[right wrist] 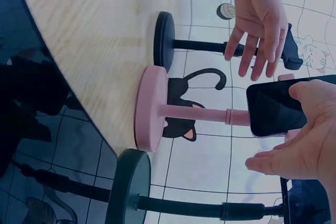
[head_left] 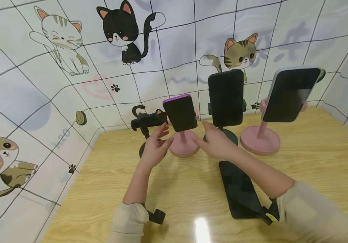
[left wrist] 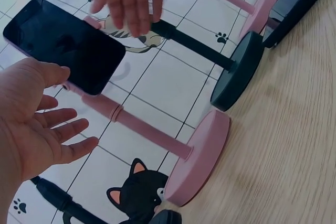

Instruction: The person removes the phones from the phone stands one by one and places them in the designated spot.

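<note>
We see a pale, wood-grained worktop (head_left: 101, 189) catching a bright white glare (head_left: 202, 231), backed by a white, black-gridded wall covering (head_left: 177, 44) printed with cartoon cats (head_left: 120, 28).

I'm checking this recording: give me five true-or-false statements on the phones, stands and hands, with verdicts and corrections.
1. The purple-edged phone is mounted on a pink phone stand. True.
2. The rightmost phone stand is black. False: the rightmost phone stand is pink.
3. A black phone lies on the wood-grained table. True.
4. The left hand grasps the dark green phone stand. False: the left hand is near the purple-edged phone.
5. The right hand has its fingers extended. True.
</note>
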A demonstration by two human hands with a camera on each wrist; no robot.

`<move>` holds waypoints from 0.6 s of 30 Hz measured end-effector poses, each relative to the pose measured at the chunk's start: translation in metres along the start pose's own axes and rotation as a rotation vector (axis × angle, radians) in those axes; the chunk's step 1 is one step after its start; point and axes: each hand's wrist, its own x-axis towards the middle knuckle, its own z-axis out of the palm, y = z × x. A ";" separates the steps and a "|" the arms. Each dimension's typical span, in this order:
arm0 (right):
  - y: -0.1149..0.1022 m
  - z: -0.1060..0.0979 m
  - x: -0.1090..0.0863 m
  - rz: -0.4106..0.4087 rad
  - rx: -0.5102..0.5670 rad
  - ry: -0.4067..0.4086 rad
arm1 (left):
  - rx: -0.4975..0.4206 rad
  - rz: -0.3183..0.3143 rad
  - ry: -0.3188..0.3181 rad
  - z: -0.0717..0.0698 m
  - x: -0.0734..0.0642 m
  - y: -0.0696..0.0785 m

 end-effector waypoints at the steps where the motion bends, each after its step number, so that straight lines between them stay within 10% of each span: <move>1: 0.000 0.000 0.001 0.008 0.022 -0.002 | -0.011 0.004 0.005 0.002 0.002 0.001; 18: -0.017 0.002 0.014 -0.086 0.170 0.156 | -0.090 0.047 0.011 0.013 0.013 0.036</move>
